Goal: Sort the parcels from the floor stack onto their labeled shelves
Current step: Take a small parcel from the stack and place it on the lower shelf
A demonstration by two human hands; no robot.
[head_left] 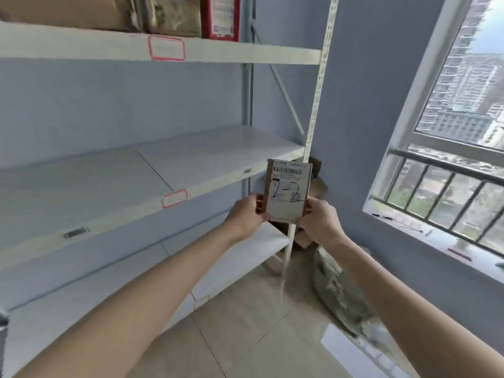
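**Head view: parcel marked 2-2 held up for reading**

Head view shows both forearms reaching out, and between them a small parcel (288, 190) held upright, its label facing the person. The left hand (246, 214) pinches the parcel's lower left edge; the right hand (317, 221) pinches its lower right edge, fingers curled round the back. The handwriting on the label reads "2-2".

Just beyond, to the left, runs the middle shelf (152, 170) with a red-bordered tag (174, 199) on its front lip. The tag's writing is too blurred to read. Behind the parcel, in the corner by the upright, more boxes (313, 184) lie on the floor. Farther up, the top shelf (245, 54) already carries parcels and has its own tag (166, 48).

To do this step well, I'd match "2-2" against a shelf tag before moving, keep both hands on until the parcel lies flat, and leave the label facing out.
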